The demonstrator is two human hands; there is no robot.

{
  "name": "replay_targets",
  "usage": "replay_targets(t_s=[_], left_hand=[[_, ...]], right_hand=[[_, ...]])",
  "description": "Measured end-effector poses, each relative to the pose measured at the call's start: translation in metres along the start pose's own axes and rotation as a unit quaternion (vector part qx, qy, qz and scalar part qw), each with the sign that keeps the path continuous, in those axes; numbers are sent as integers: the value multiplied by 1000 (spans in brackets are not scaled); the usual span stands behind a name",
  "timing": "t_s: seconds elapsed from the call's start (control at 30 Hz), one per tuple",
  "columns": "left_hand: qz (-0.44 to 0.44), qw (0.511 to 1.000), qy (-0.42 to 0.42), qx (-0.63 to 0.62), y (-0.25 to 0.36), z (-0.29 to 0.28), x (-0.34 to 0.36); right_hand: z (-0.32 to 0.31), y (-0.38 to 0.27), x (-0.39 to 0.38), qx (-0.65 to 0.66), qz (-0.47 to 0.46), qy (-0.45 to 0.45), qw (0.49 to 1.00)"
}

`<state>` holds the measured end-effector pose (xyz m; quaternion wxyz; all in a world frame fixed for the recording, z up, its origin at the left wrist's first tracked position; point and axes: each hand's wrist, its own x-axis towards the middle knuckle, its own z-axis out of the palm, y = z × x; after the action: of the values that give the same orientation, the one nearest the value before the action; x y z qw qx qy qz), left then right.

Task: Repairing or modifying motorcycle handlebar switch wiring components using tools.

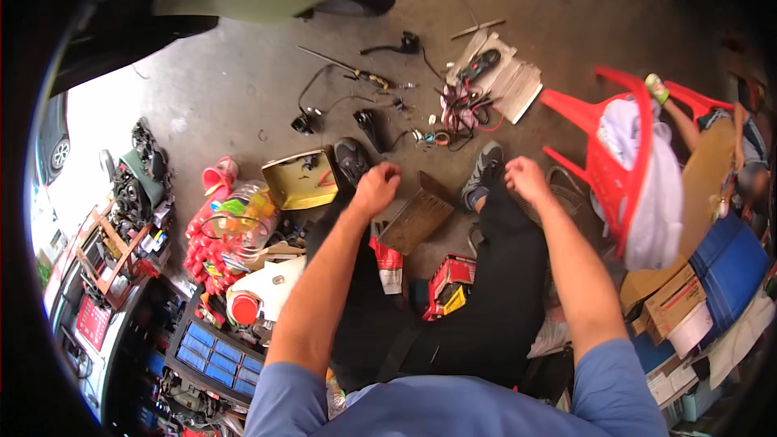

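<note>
A person in a blue T-shirt sits over a cluttered concrete floor, left hand [379, 188] and right hand [526, 178] poised above dark-trousered legs. Both hands curl loosely, about half closed, with nothing visible in either — though from where I stand, I cannot tell whether something small hides in the fingers. Nearest the left is a brown box-like piece [414, 222], tilted on the floor between the legs; an open yellow tray [303, 188] lies beside the left shoe [352, 162]. Ahead, apart from both hands, lie a long-shafted screwdriver [371, 78], black cables and a dark tool [481, 66] on flattened cardboard [518, 87].

The step looks like a pause, with nothing being worked. Picking anything up would call for wider-spread fingers; reaching the screwdriver, a lean past the shoes — so it seems to me.

Printed packaging shows mainly as colour: a red-and-white packet [390, 265] and a red box with a yellow patch [447, 279] between the legs. Any lettering on them is too small to make out.
</note>
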<state>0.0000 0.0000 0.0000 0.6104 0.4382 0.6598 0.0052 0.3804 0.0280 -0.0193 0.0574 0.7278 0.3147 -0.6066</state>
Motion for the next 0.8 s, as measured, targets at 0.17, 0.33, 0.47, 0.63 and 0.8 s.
replay_targets(t_s=[0.17, 0.33, 0.47, 0.63, 0.8], left_hand=[[57, 996, 63, 28, -33, 10, 157], [78, 992, 77, -64, -44, 24, 279], [122, 973, 62, -183, -18, 33, 328], [174, 950, 92, -242, -1, 51, 355], [212, 954, 79, -197, 13, 44, 343]], right_hand=[[17, 16, 168, -203, -123, 70, 969], [34, 1, 262, -32, 68, -16, 997], [52, -5, 298, 79, 160, -29, 984], [64, 3, 321, 126, 124, 2, 984], [67, -8, 300, 92, 97, 16, 991]])
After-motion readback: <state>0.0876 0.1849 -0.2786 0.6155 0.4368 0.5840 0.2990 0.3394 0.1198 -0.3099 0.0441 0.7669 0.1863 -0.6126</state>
